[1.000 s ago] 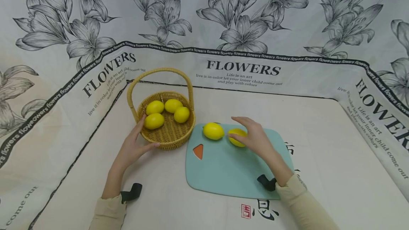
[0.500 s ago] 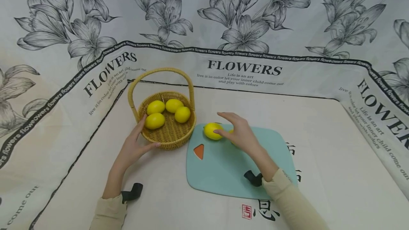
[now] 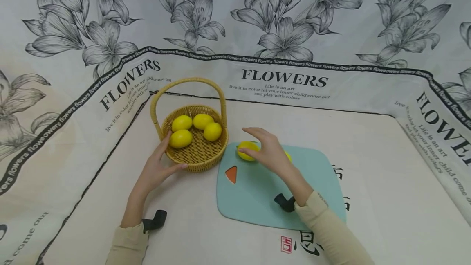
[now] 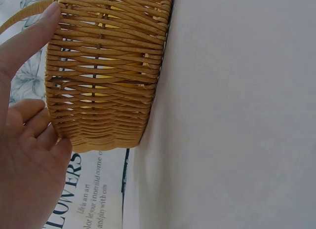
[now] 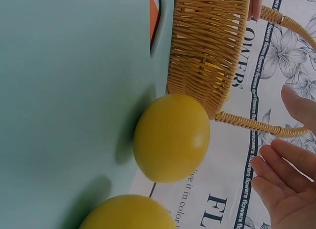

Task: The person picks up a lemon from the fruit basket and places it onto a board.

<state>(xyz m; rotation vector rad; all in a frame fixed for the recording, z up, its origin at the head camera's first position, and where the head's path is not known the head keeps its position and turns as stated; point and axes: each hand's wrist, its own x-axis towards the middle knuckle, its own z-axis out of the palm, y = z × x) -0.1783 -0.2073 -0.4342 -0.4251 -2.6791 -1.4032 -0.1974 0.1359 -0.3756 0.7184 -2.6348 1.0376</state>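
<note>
My left hand holds the wicker basket by its near left side, thumb and fingers spread along the rim; in the left wrist view the thumb tip lies on the rim. Several yellow lemons lie inside the basket. Over the cutting board's far left part, my right hand hovers with thumb and fingers apart around a lemon. The right wrist view shows a gap between that hand and the fruit. Mostly hidden behind the right hand in the head view is another lemon on the board.
The pale blue cutting board has an orange-edged triangular hole near its left side and sits right of the basket. An arched handle rises over the basket. A flower-printed cloth stands behind the white table.
My right hand has moved left from the right-hand lemon to the left-hand one, its fingers still apart. My left hand has stayed at the basket, and the view has shifted slightly.
</note>
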